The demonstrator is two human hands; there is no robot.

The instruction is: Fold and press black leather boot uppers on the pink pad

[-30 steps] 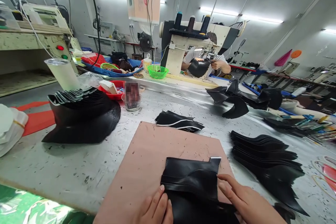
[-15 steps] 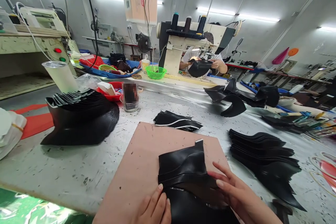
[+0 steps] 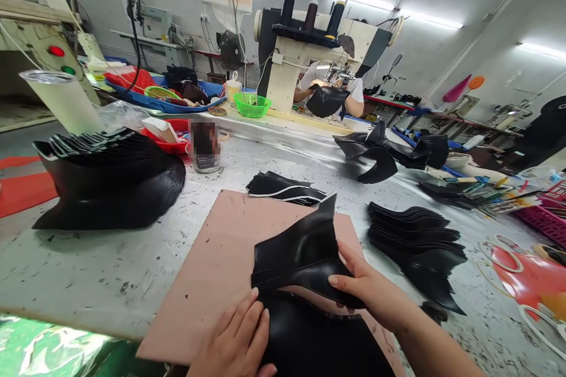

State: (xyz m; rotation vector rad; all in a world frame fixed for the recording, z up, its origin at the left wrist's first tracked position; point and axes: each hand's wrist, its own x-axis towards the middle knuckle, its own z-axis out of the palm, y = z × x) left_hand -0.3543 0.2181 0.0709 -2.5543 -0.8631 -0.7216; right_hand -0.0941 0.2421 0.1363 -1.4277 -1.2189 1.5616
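A black leather piece (image 3: 300,247) with a narrow upright tab is pinched at its right side between the thumb and fingers of my right hand (image 3: 358,280). Its right part is lifted, showing a brownish underside. Below it, nearest me, a larger black leather panel (image 3: 322,341) lies on a pinkish board (image 3: 207,265). My left hand (image 3: 241,330) lies with fingers extended, the fingertips touching the left end where the two pieces meet. Whether the pieces are joined there I cannot tell.
Stacked black leather pieces stand left (image 3: 110,188) and right (image 3: 411,247) of the board. Narrow white-edged strips (image 3: 283,187) lie behind it. Beyond are a glass jar (image 3: 206,159), a red tray (image 3: 177,135), a green basket (image 3: 252,106) and a person at a sewing machine (image 3: 283,70).
My right hand has taken a firmer pinch on the upper leather piece and raised its right side. My left hand stays at the left edge. The camera view has shifted slightly.
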